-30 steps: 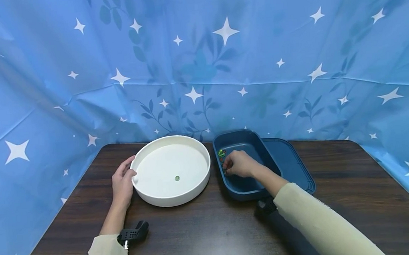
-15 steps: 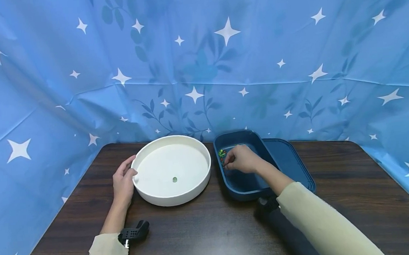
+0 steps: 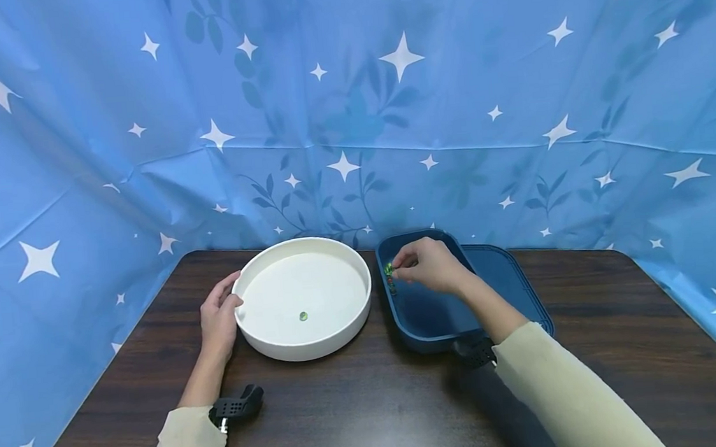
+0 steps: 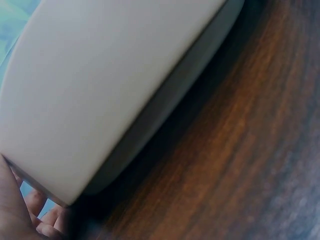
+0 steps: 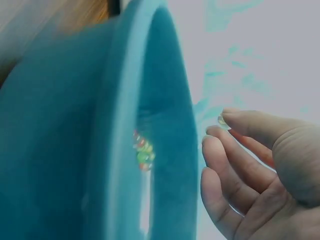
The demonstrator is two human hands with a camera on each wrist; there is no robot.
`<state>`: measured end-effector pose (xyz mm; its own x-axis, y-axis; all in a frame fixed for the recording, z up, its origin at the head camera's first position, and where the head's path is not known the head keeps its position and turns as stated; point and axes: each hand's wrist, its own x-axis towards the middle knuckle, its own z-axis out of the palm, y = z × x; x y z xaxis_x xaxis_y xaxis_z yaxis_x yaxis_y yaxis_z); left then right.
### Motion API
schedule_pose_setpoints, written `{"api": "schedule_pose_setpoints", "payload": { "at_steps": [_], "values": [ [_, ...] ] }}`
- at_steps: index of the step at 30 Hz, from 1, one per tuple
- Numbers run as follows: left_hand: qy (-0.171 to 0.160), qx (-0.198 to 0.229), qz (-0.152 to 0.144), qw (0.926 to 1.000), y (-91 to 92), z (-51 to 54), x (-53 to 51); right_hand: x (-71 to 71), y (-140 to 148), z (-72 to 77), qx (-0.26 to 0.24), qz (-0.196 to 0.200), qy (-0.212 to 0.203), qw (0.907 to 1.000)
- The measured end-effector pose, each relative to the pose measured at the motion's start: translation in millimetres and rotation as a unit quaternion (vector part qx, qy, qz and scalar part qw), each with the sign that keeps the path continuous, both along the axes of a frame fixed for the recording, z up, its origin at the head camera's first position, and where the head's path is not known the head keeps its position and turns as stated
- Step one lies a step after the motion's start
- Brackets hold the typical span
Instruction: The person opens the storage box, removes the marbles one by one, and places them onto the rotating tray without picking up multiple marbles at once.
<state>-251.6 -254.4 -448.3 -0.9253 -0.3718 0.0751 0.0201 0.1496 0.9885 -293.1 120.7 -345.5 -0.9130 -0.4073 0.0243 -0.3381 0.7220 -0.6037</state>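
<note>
My left hand [image 3: 217, 322] grips the near-left side of a round white tray [image 3: 305, 352], thumb over the rim and fingers outside; in the left wrist view the tray's pale wall [image 4: 100, 85] fills much of the picture. On the tray floor lies a small green marble [image 3: 303, 316]. Above a dark blue rectangular box [image 3: 427, 344], my right hand [image 3: 434, 266] pinches a small clear marble [image 5: 221, 120] between thumb and fingertip. Several red and green marbles [image 3: 390, 271] lie along the box's left inner wall, partly behind that hand; they also show as marbles [image 5: 144, 152] in the right wrist view.
A flat dark blue lid [image 3: 514, 285] lies partly under the box, to its right. The dark wooden table [image 3: 348, 414] ends at the back against a blue star-patterned curtain [image 3: 349, 112]. Each wrist wears a black camera mount [image 3: 236, 405].
My right hand has risen from the box's floor, now with a marble between its fingertips. In the white tray the green marble has rolled slightly left. My left hand keeps its hold.
</note>
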Motion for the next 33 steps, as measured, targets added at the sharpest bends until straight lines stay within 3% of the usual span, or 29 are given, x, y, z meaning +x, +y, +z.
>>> {"api": "schedule_pose_setpoints", "payload": {
  "at_steps": [9, 14, 20, 26, 33],
  "values": [
    [0.000, 0.007, 0.000, 1.0000, -0.1, 0.8, 0.0, 6.4, -29, 11.0, -0.010, 0.002, 0.011, 0.9999],
    [-0.002, 0.005, 0.001, 1.0000, 0.1, 1.0, -0.5, 4.8, -50, 11.5, -0.014, -0.001, 0.005, 0.9999],
    [-0.003, 0.004, 0.003, 1.0000, -0.5, 1.7, 0.2, 2.2, -72, 9.6, -0.026, 0.022, 0.004, 0.9994],
    [-0.007, 0.004, 0.004, 1.0000, -1.7, 1.6, 0.6, -3.9, -92, 0.0, -0.035, 0.031, -0.013, 0.9988],
    [-0.002, 0.005, -0.002, 1.0000, 0.0, 1.7, -0.8, -12.0, -111, -17.9, -0.038, 0.015, -0.034, 0.9986]
  ]
}}
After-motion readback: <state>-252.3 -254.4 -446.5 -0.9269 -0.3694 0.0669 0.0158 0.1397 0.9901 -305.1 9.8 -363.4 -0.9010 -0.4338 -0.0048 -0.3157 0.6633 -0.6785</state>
